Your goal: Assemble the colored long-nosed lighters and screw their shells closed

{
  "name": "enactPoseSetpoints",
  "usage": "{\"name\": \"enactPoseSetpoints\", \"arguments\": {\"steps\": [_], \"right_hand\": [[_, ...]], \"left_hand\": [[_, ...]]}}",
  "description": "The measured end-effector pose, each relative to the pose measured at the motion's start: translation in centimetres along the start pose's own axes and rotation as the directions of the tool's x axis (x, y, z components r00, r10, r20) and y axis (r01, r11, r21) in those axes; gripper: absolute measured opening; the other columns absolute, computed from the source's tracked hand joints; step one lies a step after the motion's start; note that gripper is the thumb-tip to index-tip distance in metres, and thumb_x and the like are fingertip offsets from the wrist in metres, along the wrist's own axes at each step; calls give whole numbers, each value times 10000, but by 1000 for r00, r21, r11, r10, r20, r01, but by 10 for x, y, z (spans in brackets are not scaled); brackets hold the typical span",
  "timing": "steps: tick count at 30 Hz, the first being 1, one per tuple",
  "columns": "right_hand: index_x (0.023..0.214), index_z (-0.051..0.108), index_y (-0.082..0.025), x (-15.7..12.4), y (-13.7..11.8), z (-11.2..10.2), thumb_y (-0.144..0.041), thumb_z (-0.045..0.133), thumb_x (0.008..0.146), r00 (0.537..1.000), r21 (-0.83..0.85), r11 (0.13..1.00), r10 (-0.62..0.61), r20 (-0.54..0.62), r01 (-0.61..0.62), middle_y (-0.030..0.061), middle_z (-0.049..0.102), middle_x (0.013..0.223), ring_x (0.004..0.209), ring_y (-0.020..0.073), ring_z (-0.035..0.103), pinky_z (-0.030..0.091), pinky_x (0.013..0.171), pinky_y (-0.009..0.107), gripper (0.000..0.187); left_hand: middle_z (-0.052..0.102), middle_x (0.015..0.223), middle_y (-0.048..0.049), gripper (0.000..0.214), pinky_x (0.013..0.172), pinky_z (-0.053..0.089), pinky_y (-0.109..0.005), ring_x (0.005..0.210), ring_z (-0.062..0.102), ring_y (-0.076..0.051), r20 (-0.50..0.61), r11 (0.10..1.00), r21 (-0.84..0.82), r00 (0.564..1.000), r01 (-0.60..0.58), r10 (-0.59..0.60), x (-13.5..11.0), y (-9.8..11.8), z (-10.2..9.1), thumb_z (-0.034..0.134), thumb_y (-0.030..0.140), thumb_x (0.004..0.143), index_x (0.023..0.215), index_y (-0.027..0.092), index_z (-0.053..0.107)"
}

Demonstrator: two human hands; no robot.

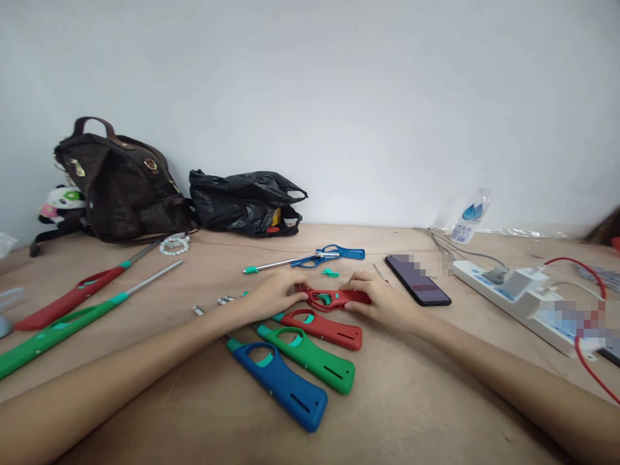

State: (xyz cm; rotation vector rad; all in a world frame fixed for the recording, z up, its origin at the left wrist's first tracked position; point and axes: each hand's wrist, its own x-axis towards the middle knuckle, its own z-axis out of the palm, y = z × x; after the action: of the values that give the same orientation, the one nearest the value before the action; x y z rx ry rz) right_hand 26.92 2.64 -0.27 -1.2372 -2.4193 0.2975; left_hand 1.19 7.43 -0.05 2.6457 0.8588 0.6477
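Left hand (pixel 278 292) and right hand (pixel 380 301) grip the red lighter shell (pixel 334 298). A slip could flick the teal piece (pixel 330 272) at its 12 o'clock away.

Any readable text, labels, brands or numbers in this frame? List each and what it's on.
Nothing here is legible.
Water bottle: label with a blue drop logo, print too small and blurred to read.
Phone: dark screen, nothing readable.
Power strip: no legible marking, far end blurred.
Red lighter handle: no print visible.
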Motion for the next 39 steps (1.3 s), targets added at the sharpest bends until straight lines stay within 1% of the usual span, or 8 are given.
{"name": "enactPoseSetpoints", "arguments": {"steps": [5, 9, 14, 18, 23, 28, 34, 39], "right_hand": [[1128, 674, -200, 0, 0, 2, -264, 600, 897, 1000, 4, 1000, 16, -5, -16, 101, 646, 1055, 1045, 250, 594, 476, 930, 412, 251], [1131, 665, -189, 1, 5, 0, -268, 582, 903, 998, 54, 999, -6, -63, 9, 108, 635, 1101, 1059, 242, 586, 463, 935, 401, 255], [1031, 663, -180, 6, 19, -13, -333, 503, 922, 982, 264, 956, 157, -106, -124, 101, 672, 1025, 889, 217, 622, 497, 759, 349, 247], [920, 625, -171, 9, 23, -17, -346, 457, 913, 968, 406, 888, 249, -34, -214, 82, 657, 871, 756, 188, 603, 473, 658, 312, 243], [820, 535, -197, 7, 19, -9, -415, 413, 930, 962, 517, 820, 273, 26, -247, 31, 550, 753, 663, 160, 524, 437, 638, 308, 274], [811, 493, -210, 5, 17, -1, -475, 413, 926, 959, 515, 817, 282, 31, -257, -11, 469, 693, 668, 165, 469, 409, 675, 325, 299], [849, 482, -221, 2, -1, 7, -476, 388, 945, 952, 496, 838, 298, -66, -228, -10, 456, 761, 719, 169, 447, 392, 690, 316, 289], [933, 497, -221, 0, -7, 20, -470, 362, 974, 974, 543, 830, 206, -90, -126, 7, 517, 870, 796, 177, 486, 405, 751, 327, 286]], "left_hand": [[703, 941, -49, 128, 780, 452, -271, 880, 620, -199, 1, 1000, -14, 1000, 6, -6, 0, -1, 1, 597, 211, 878, 936, 162, 700], [706, 967, -56, 198, 757, 483, -280, 860, 638, -200, -32, 988, -119, 994, 97, -102, 1, -1, -1, 584, 264, 882, 1026, 159, 673], [708, 953, -66, 265, 735, 511, -294, 881, 656, -209, -81, 940, -294, 975, 176, -208, 4, -7, -5, 497, 305, 912, 1079, 149, 630], [693, 938, -63, 173, 748, 487, -298, 842, 621, -198, -28, 978, -164, 990, 133, -139, 3, -7, -2, 546, 253, 868, 917, 149, 675], [657, 1018, -65, 160, 816, 467, -309, 920, 592, -202, 26, 994, -86, 998, 62, -60, 1, 0, 3, 566, 234, 880, 986, 165, 664], [633, 1020, -57, 140, 858, 451, -309, 979, 580, -211, 59, 999, -46, 998, 4, -1, 1, 7, 5, 558, 167, 876, 964, 182, 666], [632, 1014, -49, 151, 902, 445, -323, 999, 578, -210, 38, 998, -67, 999, -18, 20, 0, 3, 10, 547, 166, 888, 978, 193, 665], [617, 1054, -60, 151, 937, 439, -354, 1039, 562, -224, 18, 997, -83, 1000, -8, 9, 0, -2, 15, 548, 194, 897, 999, 192, 659]]}}
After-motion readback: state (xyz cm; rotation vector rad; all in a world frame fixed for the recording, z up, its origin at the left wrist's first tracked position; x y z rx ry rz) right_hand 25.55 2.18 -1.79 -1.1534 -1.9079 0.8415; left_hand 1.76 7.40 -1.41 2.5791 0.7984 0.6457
